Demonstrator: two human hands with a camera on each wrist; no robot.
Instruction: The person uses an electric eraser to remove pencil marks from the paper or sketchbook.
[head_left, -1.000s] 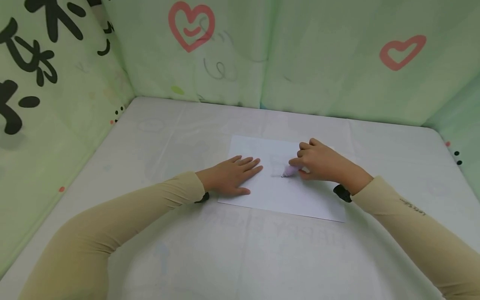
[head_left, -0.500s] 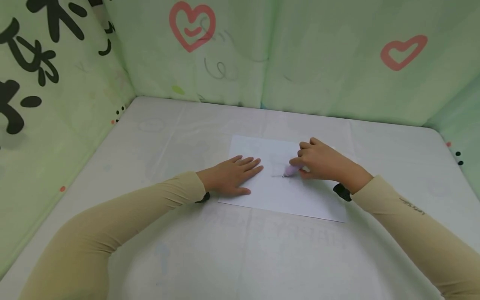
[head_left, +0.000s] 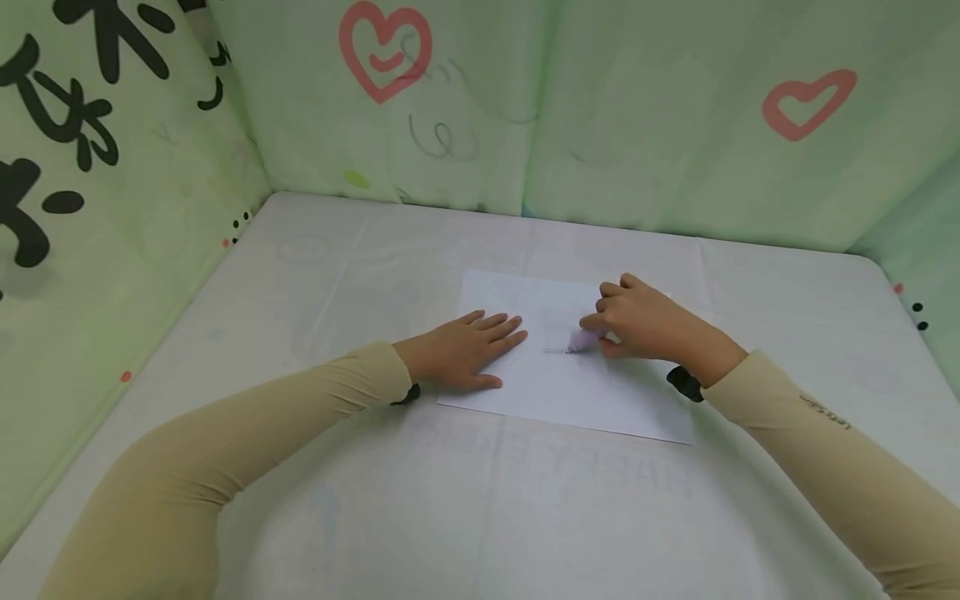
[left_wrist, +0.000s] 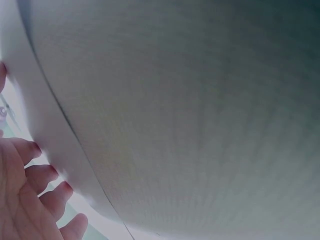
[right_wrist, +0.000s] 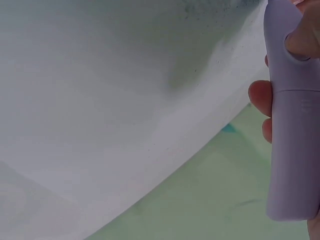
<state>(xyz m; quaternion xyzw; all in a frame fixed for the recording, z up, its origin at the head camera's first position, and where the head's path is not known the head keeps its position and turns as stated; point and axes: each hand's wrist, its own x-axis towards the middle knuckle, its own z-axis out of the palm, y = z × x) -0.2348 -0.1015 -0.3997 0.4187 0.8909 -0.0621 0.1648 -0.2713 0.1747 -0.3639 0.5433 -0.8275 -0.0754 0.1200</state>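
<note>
A white sheet of paper [head_left: 570, 404] lies on the table, with a short, thin grey line [head_left: 553, 351] near its middle. My left hand [head_left: 461, 354] rests flat on the sheet's left part, fingers spread. In my right hand [head_left: 645, 323] I grip a lilac electric eraser [right_wrist: 295, 150], its tip down at the right end of the line. The right wrist view shows the thumb [right_wrist: 306, 37] on the button and fingers wrapped behind the body. Small dark specks dot the paper near the tip there.
The table [head_left: 360, 500] has a whitish cover with faint printed shapes. Green curtains [head_left: 645, 150] with hearts and black characters stand along its back and sides. Black wrist straps [head_left: 684, 385] show below the beige sleeves [head_left: 810, 433].
Almost nothing differs. The eraser's tip stays at the end of the line with at most a tiny shift, and the left hand keeps its place on the paper.
</note>
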